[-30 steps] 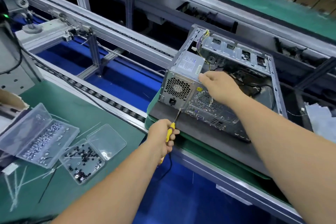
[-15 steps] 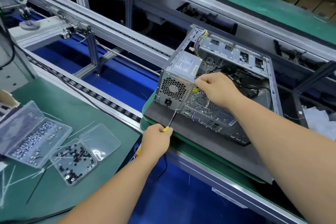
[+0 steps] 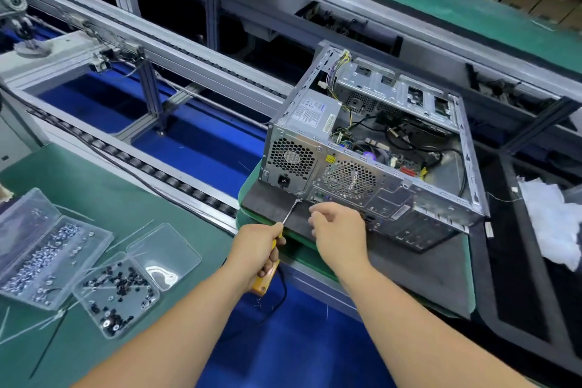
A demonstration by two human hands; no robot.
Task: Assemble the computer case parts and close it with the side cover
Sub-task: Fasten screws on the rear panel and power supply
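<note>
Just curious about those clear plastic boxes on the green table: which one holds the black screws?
The smaller box, nearer the left hand. Its screws are black; the bigger box farther left holds silvery ones.

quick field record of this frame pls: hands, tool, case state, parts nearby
left hand: grips yellow electric screwdriver, bit at the rear panel's lower edge
right hand: fingers curled beside the bit, grip contents unclear
computer case: on its side on a dark pad, side cover off, power supply fitted
screw boxes: open, on the green bench, left
</note>
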